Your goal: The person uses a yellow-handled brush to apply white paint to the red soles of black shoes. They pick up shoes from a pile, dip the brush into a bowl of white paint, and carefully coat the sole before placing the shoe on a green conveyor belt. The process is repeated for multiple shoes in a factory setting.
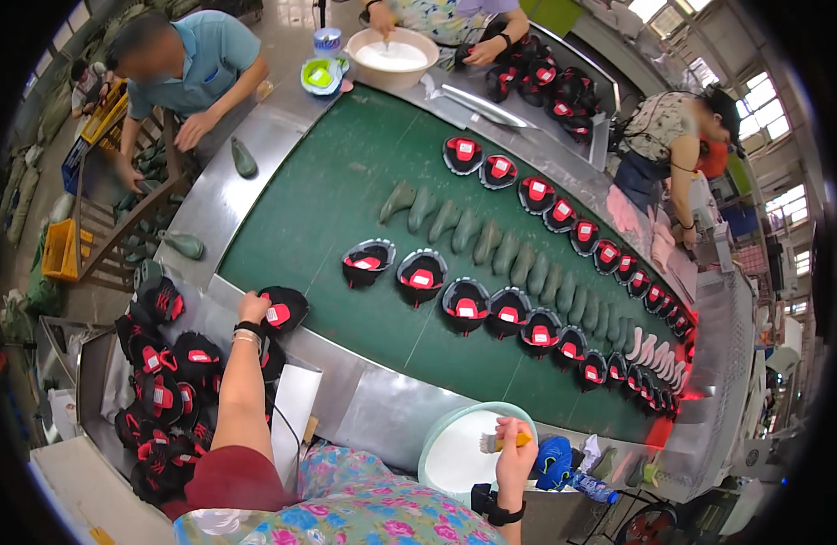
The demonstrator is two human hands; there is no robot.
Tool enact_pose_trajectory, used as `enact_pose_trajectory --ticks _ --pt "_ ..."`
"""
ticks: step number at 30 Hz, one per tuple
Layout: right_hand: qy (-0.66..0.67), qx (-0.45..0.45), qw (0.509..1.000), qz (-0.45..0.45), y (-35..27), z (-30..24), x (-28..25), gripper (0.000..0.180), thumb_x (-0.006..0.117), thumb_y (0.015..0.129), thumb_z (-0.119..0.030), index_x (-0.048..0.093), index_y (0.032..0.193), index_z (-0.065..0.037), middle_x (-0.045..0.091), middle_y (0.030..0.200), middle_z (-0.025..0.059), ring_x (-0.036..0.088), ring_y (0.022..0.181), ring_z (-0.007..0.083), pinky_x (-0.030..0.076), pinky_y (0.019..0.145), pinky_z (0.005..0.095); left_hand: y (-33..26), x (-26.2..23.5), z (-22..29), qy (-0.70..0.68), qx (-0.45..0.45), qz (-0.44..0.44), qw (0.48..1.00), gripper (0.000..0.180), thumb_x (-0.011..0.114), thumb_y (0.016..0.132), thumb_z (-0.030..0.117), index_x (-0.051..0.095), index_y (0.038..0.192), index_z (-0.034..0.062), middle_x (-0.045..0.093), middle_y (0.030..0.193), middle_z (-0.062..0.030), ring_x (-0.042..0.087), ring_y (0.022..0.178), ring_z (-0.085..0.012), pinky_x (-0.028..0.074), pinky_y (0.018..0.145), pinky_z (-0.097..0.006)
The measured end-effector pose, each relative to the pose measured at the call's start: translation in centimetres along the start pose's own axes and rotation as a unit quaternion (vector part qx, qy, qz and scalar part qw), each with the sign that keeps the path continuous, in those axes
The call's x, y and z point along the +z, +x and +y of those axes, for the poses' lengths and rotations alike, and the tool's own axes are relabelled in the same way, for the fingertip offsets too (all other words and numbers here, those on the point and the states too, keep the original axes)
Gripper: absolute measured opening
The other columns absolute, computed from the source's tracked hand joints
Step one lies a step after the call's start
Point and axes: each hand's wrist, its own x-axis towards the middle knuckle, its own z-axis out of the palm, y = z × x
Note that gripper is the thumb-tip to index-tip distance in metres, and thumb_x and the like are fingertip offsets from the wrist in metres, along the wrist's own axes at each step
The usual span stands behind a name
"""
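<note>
My left hand (251, 307) is closed on the edge of a black and red shoe upper (288, 309) at the near left edge of the belt. In my right hand (515, 459) is a brush (491, 443) with a yellow handle and pale bristles. The brush is above a pale green basin (425, 461) of white liquid. To my left, a heap of black and red uppers (167, 395) fills a metal tray. On the green conveyor belt (296, 213), a near row of uppers (420, 277) and a far row of uppers (461, 154) flank a line of green shoe lasts (487, 243).
Across the belt, a person holds a brush in another basin (393, 84) of white liquid. At far left, a person in a blue shirt (196, 68) leans over a rack of lasts (132, 204). Another person (659, 136) stands at right. A blue bottle (594, 488) lies near the basin.
</note>
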Motion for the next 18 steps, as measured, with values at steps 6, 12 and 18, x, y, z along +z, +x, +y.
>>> enact_pose_trajectory --ticks 6,12,18 --pt "-0.152 -0.246 0.954 -0.076 0.1 -4.1 3.2 0.017 0.065 0.091 -0.007 0.068 0.107 -0.002 0.069 0.107 0.0115 0.061 0.101 0.0286 0.049 0.087 0.0363 -10.1 4.1 10.6 -0.286 0.105 0.074 0.949 0.028 0.059 0.085 0.012 0.06 0.105 -0.0075 0.065 0.098 -0.0307 0.063 0.099 -0.0461 0.049 0.083 -0.049" --pt "-0.212 -0.322 0.908 -0.163 -2.6 -4.2 5.6 0.035 0.079 0.074 -0.009 0.068 0.107 -0.004 0.068 0.112 0.0088 0.061 0.106 0.0281 0.053 0.085 0.0374 -30.4 7.6 19.6 -0.349 0.159 -0.162 0.909 0.028 0.061 0.087 0.015 0.059 0.104 -0.007 0.068 0.101 -0.0261 0.067 0.096 -0.0397 0.051 0.083 -0.045" --pt "-0.175 -0.312 0.93 -0.081 -4.5 -2.3 0.3 0.032 0.081 0.074 -0.012 0.07 0.102 -0.002 0.07 0.098 0.0127 0.066 0.093 0.0304 0.054 0.08 0.0381 -36.8 -1.5 18.7 -0.52 0.075 -0.597 0.607 0.054 0.062 0.098 0.016 0.041 0.146 0.0043 0.057 0.13 -0.0043 0.053 0.117 -0.0125 0.047 0.096 -0.03"
